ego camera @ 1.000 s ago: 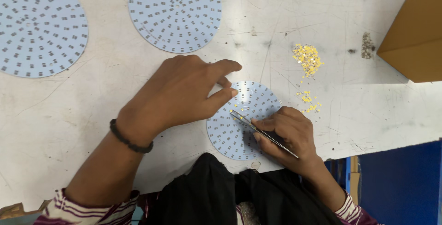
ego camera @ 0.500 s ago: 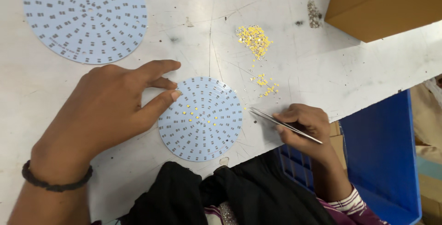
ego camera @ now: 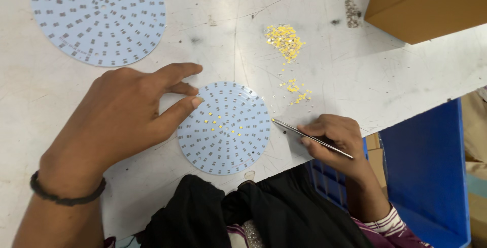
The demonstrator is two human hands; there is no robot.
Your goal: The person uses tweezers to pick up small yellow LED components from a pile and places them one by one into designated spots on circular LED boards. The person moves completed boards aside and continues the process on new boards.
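While the right hand point(ego camera: 332, 139) pinches slim metal tweezers point(ego camera: 310, 137) at the desk's point(ego camera: 152, 197) near edge, the left hand point(ego camera: 122, 116), fingers spread, touches the small round circuit board point(ego camera: 224, 127) beside it. Farther back lie yellow chips point(ego camera: 285, 39) and a larger round board point(ego camera: 99, 15).

Bare white tabletop point(ego camera: 152, 197) lies open at six and nine o'clock of the small round pale-blue circuit board point(ego camera: 224, 127); at one o'clock loose yellow chips point(ego camera: 285, 39) litter the way, at eleven a large round board point(ego camera: 99, 17), a brown cardboard box point(ego camera: 426, 2) at two
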